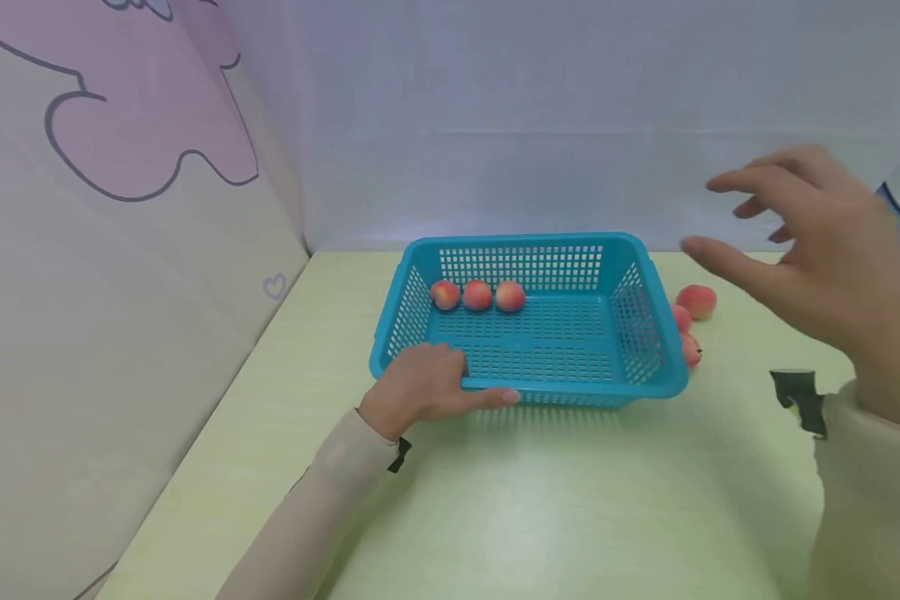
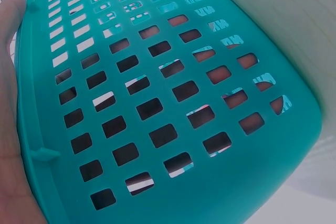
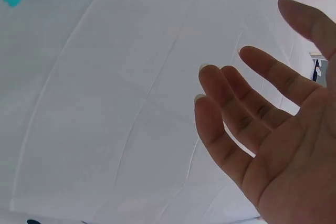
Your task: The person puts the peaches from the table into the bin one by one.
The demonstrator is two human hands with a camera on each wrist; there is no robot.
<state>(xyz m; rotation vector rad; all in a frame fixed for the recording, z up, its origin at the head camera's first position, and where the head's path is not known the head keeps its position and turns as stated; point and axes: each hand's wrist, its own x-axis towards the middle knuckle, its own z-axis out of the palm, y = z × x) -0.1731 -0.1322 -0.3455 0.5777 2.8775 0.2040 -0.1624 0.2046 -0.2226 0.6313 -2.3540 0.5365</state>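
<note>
A blue plastic basket [image 1: 570, 388] with a grid of holes stands on the table. My left hand [image 1: 423, 379] grips its near rim left of the middle, thumb lying along the outside and fingers over the inner side. Up close in the left wrist view is the basket's perforated wall [image 2: 157, 135]. Three red-and-yellow peaches, among them a middle peach [image 1: 477, 295], sit in a row at the basket's back left. Raised in the air to the right, my right hand [image 1: 832, 242] holds nothing; its fingers are loosely bent and apart in the right wrist view.
Just outside the basket's right wall lie more peaches, a back peach [image 1: 696, 302] and two partly hidden by the basket. The pale table [image 1: 525, 500] meets a white curtain [image 1: 480, 183] behind and a printed cloth [image 1: 120, 333] on the left.
</note>
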